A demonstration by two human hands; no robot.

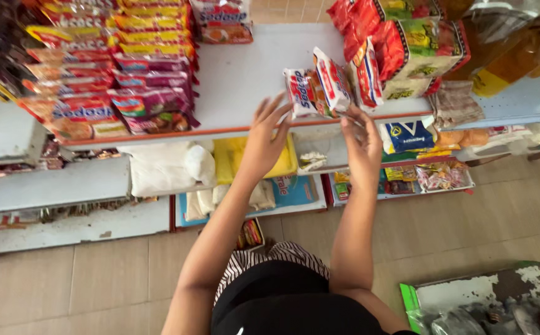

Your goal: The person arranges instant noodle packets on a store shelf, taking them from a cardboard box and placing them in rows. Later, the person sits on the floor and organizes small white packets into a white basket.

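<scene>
My right hand (361, 144) covers the lower edge of the white-and-red noodle packets (319, 90), so I cannot tell whether its fingers grip one. The packets stand tilted at the shelf (245, 74) front, at 12 o'clock from that hand. My left hand (263, 139) hangs spread, fingers apart, touching nothing. Purple and red packet stacks (139, 80) at 10 o'clock; top ones cut off. Lower shelves blurred.

Two red-and-white noodle packets (318, 89) are stood on edge, tilted against each other, near the white shelf's front edge.
</scene>
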